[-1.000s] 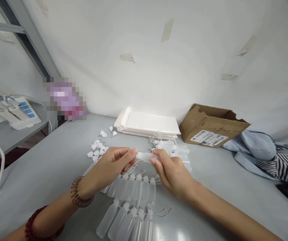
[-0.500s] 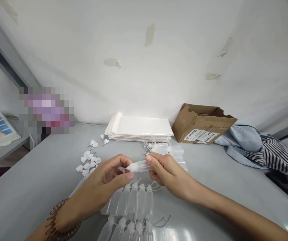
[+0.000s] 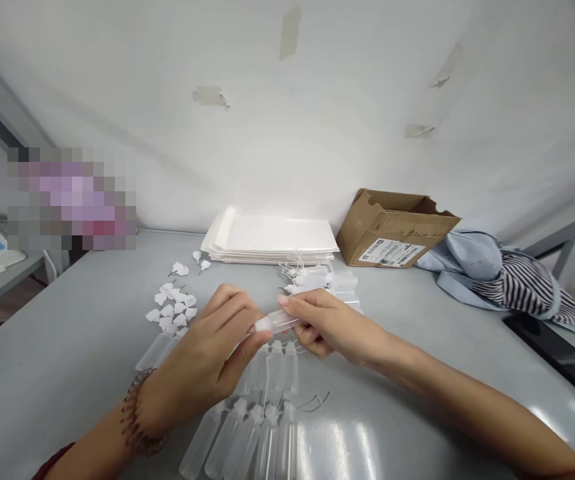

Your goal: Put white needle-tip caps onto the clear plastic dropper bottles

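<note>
A small translucent squeeze bottle (image 3: 283, 321) lies nearly level between my hands, its white cap end toward the left. My right hand (image 3: 321, 319) is closed around the bottle's body, thumb on top. At the cap end, my left hand (image 3: 230, 337) pinches with thumb and fingers; its fingertips partly hide the tip. Under and in front of my hands, several similar bottles (image 3: 287, 437) lie in rows, some with thin white strings or tubes at their necks. Left of my left hand is a loose group of small white caps with thin needle tips (image 3: 170, 308).
A stack of white envelopes (image 3: 277, 235) lies against the wall, with more bottles (image 3: 312, 275) before it. An open cardboard box (image 3: 392, 230) stands to its right. Farther right are blue and striped cloth (image 3: 497, 273) and a black phone-like object (image 3: 552, 353).
My left hand has closed in over the cap end of the bottle, its fingers now folded around the tip. The whole view has shifted slightly; my right hand keeps its hold.
</note>
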`<state>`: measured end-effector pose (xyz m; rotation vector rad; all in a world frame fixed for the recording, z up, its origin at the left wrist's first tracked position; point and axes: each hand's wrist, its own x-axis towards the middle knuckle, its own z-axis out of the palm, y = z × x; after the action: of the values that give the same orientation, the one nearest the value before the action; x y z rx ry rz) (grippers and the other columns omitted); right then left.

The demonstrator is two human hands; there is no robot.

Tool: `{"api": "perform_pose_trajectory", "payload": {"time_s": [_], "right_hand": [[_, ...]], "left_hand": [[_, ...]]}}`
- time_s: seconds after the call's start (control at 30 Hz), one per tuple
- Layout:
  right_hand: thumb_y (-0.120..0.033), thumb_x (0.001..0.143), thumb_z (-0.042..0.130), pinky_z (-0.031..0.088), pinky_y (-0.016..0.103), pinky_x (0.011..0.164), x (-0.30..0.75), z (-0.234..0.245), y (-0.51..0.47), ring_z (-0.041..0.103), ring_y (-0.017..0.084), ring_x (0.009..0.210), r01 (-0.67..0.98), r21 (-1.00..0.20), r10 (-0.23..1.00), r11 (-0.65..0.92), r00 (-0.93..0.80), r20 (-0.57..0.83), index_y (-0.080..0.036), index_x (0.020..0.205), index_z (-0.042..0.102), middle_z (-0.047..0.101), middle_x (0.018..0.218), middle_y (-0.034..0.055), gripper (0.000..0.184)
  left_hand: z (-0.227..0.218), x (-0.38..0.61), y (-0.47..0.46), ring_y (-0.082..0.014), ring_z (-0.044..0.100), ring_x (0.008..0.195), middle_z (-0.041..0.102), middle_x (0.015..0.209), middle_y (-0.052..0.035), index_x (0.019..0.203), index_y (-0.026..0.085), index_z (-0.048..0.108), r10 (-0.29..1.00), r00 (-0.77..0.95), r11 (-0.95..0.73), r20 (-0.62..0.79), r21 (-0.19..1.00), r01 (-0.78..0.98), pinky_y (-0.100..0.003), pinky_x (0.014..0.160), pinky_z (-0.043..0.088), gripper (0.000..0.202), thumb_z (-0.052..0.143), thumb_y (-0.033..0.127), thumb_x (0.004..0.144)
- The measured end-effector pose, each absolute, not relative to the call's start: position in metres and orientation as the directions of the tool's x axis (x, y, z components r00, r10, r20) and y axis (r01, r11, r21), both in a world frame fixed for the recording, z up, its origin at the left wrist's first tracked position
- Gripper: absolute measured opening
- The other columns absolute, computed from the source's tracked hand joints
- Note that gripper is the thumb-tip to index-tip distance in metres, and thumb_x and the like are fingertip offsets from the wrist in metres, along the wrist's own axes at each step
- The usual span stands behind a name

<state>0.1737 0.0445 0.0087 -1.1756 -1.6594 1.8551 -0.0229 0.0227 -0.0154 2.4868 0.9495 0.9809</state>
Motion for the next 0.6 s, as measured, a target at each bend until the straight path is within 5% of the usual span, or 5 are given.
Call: {"api": "perform_pose_trajectory", "payload": {"time_s": [0.07, 0.13, 0.3, 0.43, 0.6], "right_hand": [[-0.043, 0.092, 0.042, 0.011, 0.02, 0.037, 0.175, 0.009, 0.049, 0.012, 0.005, 0.039, 0.189, -0.881, 0.631, -0.434, -0.634, -0.446, -0.019, 0.061, 0.041, 0.018, 0.045, -0.0119, 0.04], [-0.042, 0.092, 0.044, 0.01, 0.02, 0.037, 0.176, 0.009, 0.051, 0.011, 0.005, 0.039, 0.161, -0.871, 0.624, -0.464, -0.639, -0.45, -0.018, 0.062, 0.045, 0.019, 0.044, -0.0121, 0.038], [-0.042, 0.091, 0.046, 0.022, 0.02, 0.041, 0.171, 0.003, 0.044, 0.026, 0.006, 0.044, 0.171, -0.985, 0.862, -0.02, -0.495, -0.103, -0.018, 0.066, 0.045, 0.031, 0.051, -0.0085, 0.034], [-0.033, 0.093, 0.043, 0.028, 0.022, 0.048, 0.169, -0.002, 0.038, 0.035, 0.007, 0.049, 0.326, -0.874, 0.859, 0.362, -0.48, 0.176, -0.015, 0.084, 0.055, 0.039, 0.054, -0.0065, 0.023], [-0.041, 0.091, 0.047, 0.028, 0.021, 0.046, 0.171, -0.003, 0.043, 0.034, 0.007, 0.048, 0.303, -0.941, 0.878, 0.151, -0.478, -0.013, -0.016, 0.074, 0.053, 0.036, 0.053, -0.0069, 0.031]], "left_hand": [[-0.019, -0.024, 0.022, -0.0204, 0.043, 0.082, 0.056, 0.078, -0.0052, 0.085, 0.014, 0.054, 0.584, 0.566, -0.807, 0.582, 0.345, 0.479, -0.035, 0.075, 0.039, 0.006, 0.05, 0.01, 0.088], [-0.021, -0.025, 0.023, -0.0204, 0.045, 0.083, 0.057, 0.079, -0.0048, 0.086, 0.015, 0.055, 0.602, 0.553, -0.795, 0.576, 0.366, 0.485, -0.034, 0.075, 0.039, 0.006, 0.05, 0.012, 0.089], [-0.018, -0.025, 0.025, -0.0138, 0.05, 0.063, 0.053, 0.066, 0.0008, 0.071, 0.019, 0.053, 0.866, 0.424, -0.46, 0.265, 0.753, 0.47, -0.024, 0.056, 0.041, 0.033, 0.035, 0.032, 0.096], [-0.015, -0.026, 0.024, -0.0132, 0.053, 0.059, 0.053, 0.061, 0.0024, 0.066, 0.02, 0.056, 0.933, 0.355, -0.238, 0.056, 0.837, 0.492, -0.023, 0.052, 0.041, 0.043, 0.033, 0.044, 0.094], [-0.02, -0.023, 0.023, -0.0128, 0.049, 0.056, 0.051, 0.059, 0.0021, 0.065, 0.019, 0.055, 0.895, 0.416, -0.378, 0.16, 0.768, 0.517, -0.023, 0.052, 0.04, 0.04, 0.036, 0.037, 0.094]]}}
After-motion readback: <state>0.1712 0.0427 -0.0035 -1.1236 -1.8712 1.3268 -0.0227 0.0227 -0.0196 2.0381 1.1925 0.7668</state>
